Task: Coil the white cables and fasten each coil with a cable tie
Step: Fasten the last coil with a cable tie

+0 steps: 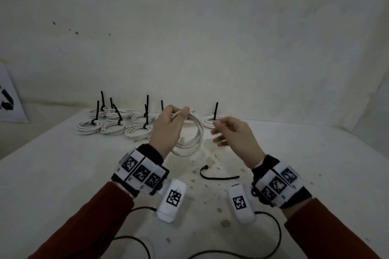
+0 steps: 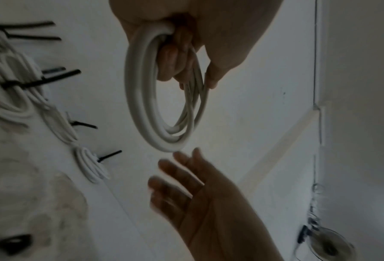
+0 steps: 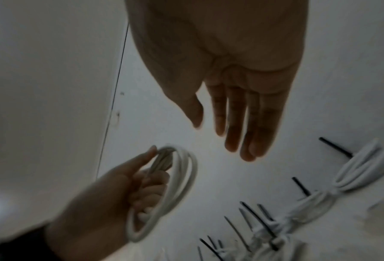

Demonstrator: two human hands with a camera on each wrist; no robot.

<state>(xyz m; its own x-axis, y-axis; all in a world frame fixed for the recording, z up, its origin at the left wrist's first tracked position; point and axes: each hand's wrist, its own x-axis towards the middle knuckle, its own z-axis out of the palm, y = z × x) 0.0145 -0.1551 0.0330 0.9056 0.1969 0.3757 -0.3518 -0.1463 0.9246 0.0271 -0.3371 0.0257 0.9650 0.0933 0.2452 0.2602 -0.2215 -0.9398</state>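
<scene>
above the table [image 1: 294, 153] | left hand [image 1: 168, 130] pinches white coil [image 1: 190, 139] at its top, thumb over the loops | right hand [image 1: 233, 134] spread, empty, just beside | cable looks light, springy: hold where the loops bunch | loose cable tie [image 1: 219, 177] lies below

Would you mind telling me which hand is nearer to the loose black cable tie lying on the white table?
Right. The right hand hangs open above and just behind the loose black cable tie; the left hand is farther left, gripping the white cable coil.

White table [image 1: 315, 164], tied coils [image 1: 117, 124], loose tie [image 1: 219, 177]
</scene>
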